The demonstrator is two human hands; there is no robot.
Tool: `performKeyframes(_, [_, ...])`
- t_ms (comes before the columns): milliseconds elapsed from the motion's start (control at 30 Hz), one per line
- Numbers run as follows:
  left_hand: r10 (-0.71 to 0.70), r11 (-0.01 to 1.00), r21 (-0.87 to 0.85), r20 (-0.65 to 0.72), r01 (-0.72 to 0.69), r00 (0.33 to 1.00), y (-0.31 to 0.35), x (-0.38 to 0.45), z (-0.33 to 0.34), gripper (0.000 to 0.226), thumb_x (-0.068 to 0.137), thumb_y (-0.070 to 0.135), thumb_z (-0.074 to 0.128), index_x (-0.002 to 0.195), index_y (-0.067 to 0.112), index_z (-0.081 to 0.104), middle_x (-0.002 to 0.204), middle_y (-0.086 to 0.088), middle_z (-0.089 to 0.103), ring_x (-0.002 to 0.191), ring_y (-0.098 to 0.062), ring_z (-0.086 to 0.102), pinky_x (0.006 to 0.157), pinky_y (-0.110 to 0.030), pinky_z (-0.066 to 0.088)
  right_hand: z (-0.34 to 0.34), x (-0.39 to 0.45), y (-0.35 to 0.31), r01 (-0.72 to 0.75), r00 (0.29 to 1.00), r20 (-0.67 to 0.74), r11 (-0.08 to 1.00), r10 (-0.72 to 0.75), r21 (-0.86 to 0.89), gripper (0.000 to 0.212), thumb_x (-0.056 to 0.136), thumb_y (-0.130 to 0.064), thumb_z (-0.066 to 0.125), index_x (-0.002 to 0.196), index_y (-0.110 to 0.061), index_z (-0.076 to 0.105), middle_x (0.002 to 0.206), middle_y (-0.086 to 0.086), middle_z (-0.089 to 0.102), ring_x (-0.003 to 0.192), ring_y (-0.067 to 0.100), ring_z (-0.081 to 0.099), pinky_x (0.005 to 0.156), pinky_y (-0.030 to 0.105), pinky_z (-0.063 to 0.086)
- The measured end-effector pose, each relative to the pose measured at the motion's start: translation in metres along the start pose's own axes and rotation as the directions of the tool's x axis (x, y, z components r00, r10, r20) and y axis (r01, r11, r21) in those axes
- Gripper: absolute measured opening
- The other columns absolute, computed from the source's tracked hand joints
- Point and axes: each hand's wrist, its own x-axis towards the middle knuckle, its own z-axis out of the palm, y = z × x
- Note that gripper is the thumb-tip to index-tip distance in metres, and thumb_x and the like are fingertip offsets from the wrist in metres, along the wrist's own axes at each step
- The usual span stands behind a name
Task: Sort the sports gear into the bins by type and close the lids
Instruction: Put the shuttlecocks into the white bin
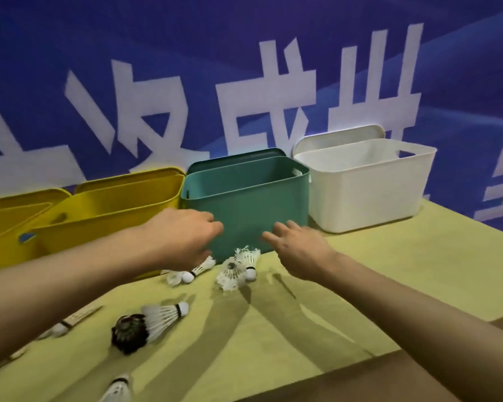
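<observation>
Hovering hands (183, 239) over shuttlecocks (238, 268)

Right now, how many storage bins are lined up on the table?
4: a yellow bin at far left, a second yellow bin beside it, a green bin in the middle, a white bin at right. More may sit beyond the left edge.

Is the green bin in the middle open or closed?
Open. The green bin has no lid on top; you can see down past its rim to the inner walls. Its lid stands behind it against the wall.
</observation>
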Motion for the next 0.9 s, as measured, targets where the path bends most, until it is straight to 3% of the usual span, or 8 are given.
performKeyframes(100, [-0.026,1.0,0.012,0.019,0.026,0.999,-0.007,0.004,0.019,0.026,0.095,0.031,0.053,0.12,0.024,0.053,0.109,0.001,0.059,0.099,-0.022,0.061,0.062,-0.034,0.047,0.023,0.025,-0.028,-0.078,0.96,0.278,0.982,0.028,0.171,0.076,0.09,-0.008,0.061,0.148,-0.036,0.021,0.116,0.012,0.057,0.111,0.034,0.049,0.081,0.044,0.05])
performKeyframes(200, [-0.048,0.998,0.028,0.025,0.047,0.999,-0.005,0.03,0.036,0.028,0.091,0.02,0.058,0.118,0.018,0.055,0.11,-0.002,0.059,0.102,-0.026,0.064,0.068,-0.037,0.05,0.046,0.038,-0.035,-0.11,0.906,0.421,0.986,0.048,0.126,0.097,0.083,-0.021,0.078,0.149,-0.043,0.01,0.128,0.014,0.052,0.12,0.037,0.044,0.09,0.048,0.051])
performKeyframes(267, [-0.018,1.0,-0.003,0.014,0.018,1.0,0.001,0.05,0.049,0.039,0.09,0.022,0.063,0.127,0.018,0.051,0.116,-0.004,0.057,0.106,-0.028,0.064,0.067,-0.038,0.045,0.054,0.041,-0.035,-0.065,0.927,0.375,0.993,0.023,0.101,0.084,0.092,-0.025,0.067,0.151,-0.043,0.01,0.137,0.015,0.047,0.122,0.037,0.042,0.094,0.049,0.049])
performKeyframes(367, [0.038,0.998,-0.043,0.059,-0.035,0.998,0.018,0.069,0.065,0.046,0.09,0.024,0.068,0.132,0.019,0.049,0.122,-0.005,0.056,0.111,-0.029,0.063,0.068,-0.039,0.043,0.056,0.037,-0.038,0.053,0.949,0.305,0.993,-0.084,0.109,0.061,0.098,-0.027,0.054,0.151,-0.038,0.024,0.138,0.012,0.046,0.119,0.033,0.043,0.094,0.048,0.046])
performKeyframes(533, [0.055,0.997,-0.068,0.254,-0.039,0.966,0.035,0.077,0.093,0.054,0.082,0.04,0.079,0.127,0.019,0.058,0.119,-0.006,0.057,0.107,-0.03,0.062,0.078,-0.04,0.053,0.043,0.024,-0.028,0.059,0.962,0.252,0.979,-0.108,0.193,0.037,0.102,-0.034,0.05,0.138,-0.038,0.053,0.12,0.006,0.056,0.109,0.028,0.047,0.082,0.039,0.046])
performKeyframes(733, [0.044,0.983,-0.18,0.422,0.036,0.906,0.041,0.082,0.094,0.044,0.094,0.021,0.064,0.136,0.022,0.053,0.123,-0.004,0.062,0.099,-0.021,0.057,0.076,-0.033,0.049,0.001,-0.031,0.027,-0.043,0.998,0.06,0.964,0.029,0.262,0.038,0.1,-0.025,0.049,0.134,-0.043,0.054,0.128,-0.002,0.057,0.112,0.018,0.048,0.093,0.039,0.052])
performKeyframes(900, [0.0,0.986,-0.16,0.281,0.047,0.96,0.047,0.096,0.06,0.039,0.099,0.012,0.052,0.137,0.025,0.053,0.121,-0.004,0.064,0.096,-0.022,0.059,0.074,-0.033,0.049,-0.042,-0.051,0.082,-0.109,0.989,-0.078,0.973,0.127,0.203,0.03,0.104,-0.042,0.042,0.133,-0.043,0.051,0.132,0.0,0.053,0.118,0.019,0.046,0.093,0.039,0.052])
